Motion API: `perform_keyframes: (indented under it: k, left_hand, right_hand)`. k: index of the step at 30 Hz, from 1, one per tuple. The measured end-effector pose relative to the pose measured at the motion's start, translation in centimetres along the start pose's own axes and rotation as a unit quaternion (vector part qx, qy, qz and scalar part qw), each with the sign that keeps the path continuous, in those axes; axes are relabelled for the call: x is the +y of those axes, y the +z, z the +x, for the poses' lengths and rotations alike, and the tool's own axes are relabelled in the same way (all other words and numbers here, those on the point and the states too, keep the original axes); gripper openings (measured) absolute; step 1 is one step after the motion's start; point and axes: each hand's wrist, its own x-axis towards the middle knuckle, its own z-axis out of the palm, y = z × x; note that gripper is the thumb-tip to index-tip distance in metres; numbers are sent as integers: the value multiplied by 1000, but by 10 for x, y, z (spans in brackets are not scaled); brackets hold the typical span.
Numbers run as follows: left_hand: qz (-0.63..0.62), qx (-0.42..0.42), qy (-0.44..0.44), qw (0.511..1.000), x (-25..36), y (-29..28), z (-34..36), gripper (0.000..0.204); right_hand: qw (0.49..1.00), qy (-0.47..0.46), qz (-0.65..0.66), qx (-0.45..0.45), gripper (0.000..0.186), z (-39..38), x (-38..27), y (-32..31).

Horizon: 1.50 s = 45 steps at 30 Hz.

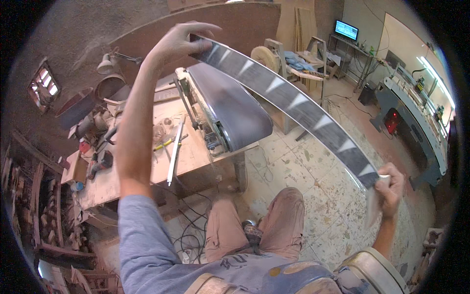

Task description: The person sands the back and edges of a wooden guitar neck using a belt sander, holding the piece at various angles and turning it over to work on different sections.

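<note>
A long dark grey strip with pale triangles along it and light edges (284, 95) stretches across the view from upper left to lower right. At its far left end my left hand (183, 43) is closed on it, with the index finger stretched out along the top. The near right end is gripped in my right hand (391, 188), its fingers bent round it; the area just below is blurred. Under and left of the strip, a belt sander with a wide greyish belt (230, 105) sits on the workbench (196, 164). The strip hangs above the sander, seemingly apart from it.
On the bench lie a white straight bar (175, 154), a yellow-handled tool (164, 145) and a cordless drill (101, 161). Cables (188, 230) loop on the tiled floor (323, 196) by my legs. A large grey machine (411, 122) stands right; a screen (346, 30) glows at the back.
</note>
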Motion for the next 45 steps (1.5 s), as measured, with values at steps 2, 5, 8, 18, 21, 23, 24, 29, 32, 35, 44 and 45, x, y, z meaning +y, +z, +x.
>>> perform_keyframes:
  k: [2, 5, 8, 18, 21, 23, 24, 29, 32, 35, 44, 45]
  left_hand:
    - [76, 342, 3, 937, -7, -2, -13, 35]
    - [-189, 624, -76, 754, -65, 21, -51, 37]
    - [-534, 376, -76, 754, -5, 69, -87, 71]
    - [-520, 375, -6, 768, 23, 51, -109, 70]
    - [-517, 395, -10, 759, 11, 48, -112, 69]
    - [-522, 409, -14, 748, 8, 48, -113, 63]
    - [-524, 417, -17, 743, 6, 47, -114, 60]
    - [-548, 414, -26, 726, -1, 46, -109, 54]
    - [-589, 420, -35, 690, -19, 45, -102, 43]
    - [-606, 411, -26, 680, -60, 44, -101, 31]
    - [-642, 348, -36, 682, -45, 44, -108, 30]
    - [-663, 320, 7, 677, -44, 42, -110, 31]
  right_hand:
    - [992, 57, 113, -3, 32, -12, -9, 42]
    - [969, 111, 219, -37, 29, -15, 12, 98]
    - [931, 142, 332, -57, 30, -18, 22, 138]
    - [749, 323, 565, -124, 38, -28, -76, 193]
    - [722, 334, 587, -150, 41, -29, -92, 197]
    - [713, 344, 591, -154, 43, -29, -94, 198]
    - [708, 349, 594, -157, 44, -29, -98, 199]
    - [768, 316, 538, -145, 47, -31, -121, 205]
    - [843, 221, 441, -215, 43, -26, -147, 204]
    - [806, 127, 498, -294, 46, -16, -189, 223]
    - [765, 45, 522, -374, 58, -3, -249, 237]
    - [761, 37, 521, -386, 58, -4, -253, 235]
